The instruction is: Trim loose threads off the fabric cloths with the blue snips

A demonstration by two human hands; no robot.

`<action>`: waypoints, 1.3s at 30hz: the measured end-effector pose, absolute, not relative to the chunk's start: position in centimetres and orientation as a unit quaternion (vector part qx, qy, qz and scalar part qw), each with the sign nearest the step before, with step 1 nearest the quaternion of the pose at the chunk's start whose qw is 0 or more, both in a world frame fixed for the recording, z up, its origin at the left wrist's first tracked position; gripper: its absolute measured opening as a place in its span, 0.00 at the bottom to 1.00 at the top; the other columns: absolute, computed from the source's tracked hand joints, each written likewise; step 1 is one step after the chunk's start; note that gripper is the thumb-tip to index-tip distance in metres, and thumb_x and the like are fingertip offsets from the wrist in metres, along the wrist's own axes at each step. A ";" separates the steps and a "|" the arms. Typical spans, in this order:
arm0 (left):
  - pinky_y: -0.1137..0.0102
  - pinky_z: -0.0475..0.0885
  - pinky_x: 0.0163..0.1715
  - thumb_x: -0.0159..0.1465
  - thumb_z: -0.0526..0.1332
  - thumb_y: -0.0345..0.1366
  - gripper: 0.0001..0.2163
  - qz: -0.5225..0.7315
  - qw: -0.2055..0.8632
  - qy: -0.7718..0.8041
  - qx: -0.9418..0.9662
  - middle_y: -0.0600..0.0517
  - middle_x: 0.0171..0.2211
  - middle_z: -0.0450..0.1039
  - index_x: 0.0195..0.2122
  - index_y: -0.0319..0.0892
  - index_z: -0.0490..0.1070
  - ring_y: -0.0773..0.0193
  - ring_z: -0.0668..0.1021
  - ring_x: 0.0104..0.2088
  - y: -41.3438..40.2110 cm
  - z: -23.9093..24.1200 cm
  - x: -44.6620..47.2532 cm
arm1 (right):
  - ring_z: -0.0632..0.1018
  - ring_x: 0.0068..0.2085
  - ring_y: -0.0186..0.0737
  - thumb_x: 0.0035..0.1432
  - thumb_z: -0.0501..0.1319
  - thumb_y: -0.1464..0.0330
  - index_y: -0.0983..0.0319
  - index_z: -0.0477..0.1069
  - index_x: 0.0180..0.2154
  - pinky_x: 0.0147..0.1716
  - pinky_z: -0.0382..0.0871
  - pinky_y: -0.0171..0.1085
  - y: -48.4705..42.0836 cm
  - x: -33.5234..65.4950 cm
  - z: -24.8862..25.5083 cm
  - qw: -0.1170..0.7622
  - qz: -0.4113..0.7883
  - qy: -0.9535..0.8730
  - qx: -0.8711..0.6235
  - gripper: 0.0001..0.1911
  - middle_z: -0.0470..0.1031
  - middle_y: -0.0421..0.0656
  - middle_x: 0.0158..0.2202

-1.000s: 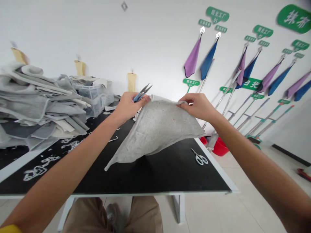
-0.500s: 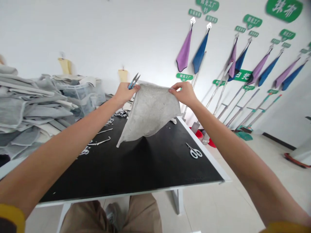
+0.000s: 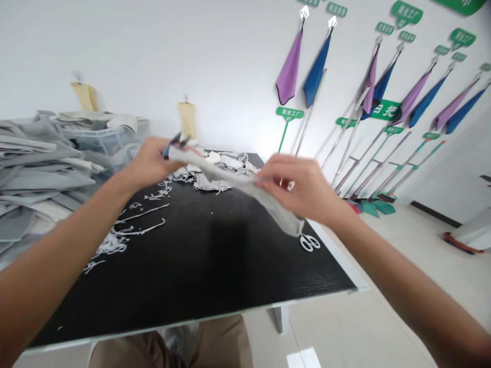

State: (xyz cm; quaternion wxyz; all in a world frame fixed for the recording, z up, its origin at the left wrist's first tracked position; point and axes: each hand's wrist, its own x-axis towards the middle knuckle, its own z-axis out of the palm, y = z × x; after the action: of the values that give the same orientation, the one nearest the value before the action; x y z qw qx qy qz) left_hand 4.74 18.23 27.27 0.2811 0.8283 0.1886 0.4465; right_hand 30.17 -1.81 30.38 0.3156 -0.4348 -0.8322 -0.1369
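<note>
Gray cloth [image 3: 238, 182]: held aloft over the black worktop [image 3: 192, 276], stretched between the left hand [image 3: 151, 161] and the right hand [image 3: 302, 182], its long axis slanting from far left down to near right.
Left grip: clasps the cloth's far-left end, with small snips [image 3: 175, 139] tucked in the same grasp.
Right grip: pinches the cloth partway toward its near-right end, which droops free past the hold; blur hides the exact contact.
Nearer of the 2 hands: the right, beside that loose end.
White scissors [image 3: 310, 243]: rest on the worktop at right, partly screened by the cloth.
Scraps [image 3: 230, 163]: heaped on the far side.
Change from 0.5 seconds earlier: the cloth shows as a narrow strip, not a broad hanging face; the right hand appears lower and larger.
</note>
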 end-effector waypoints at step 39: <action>0.62 0.63 0.64 0.67 0.50 0.30 0.23 0.073 0.258 0.182 0.946 0.56 0.62 0.66 0.61 0.55 0.66 0.62 0.67 0.63 3.2 3.4 3.9 | 0.80 0.42 0.48 0.60 0.59 0.71 0.54 0.78 0.43 0.44 0.76 0.48 -16.9 33.3 0.9 0.474 0.051 -0.506 -0.719 0.12 0.80 0.45 0.41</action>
State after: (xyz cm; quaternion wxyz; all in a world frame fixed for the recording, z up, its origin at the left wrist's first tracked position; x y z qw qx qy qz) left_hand 3.93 3.18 3.41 0.2582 0.9459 0.1821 0.0734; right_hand 33.33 -16.87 0.90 0.4744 -0.7186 -0.5058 0.0513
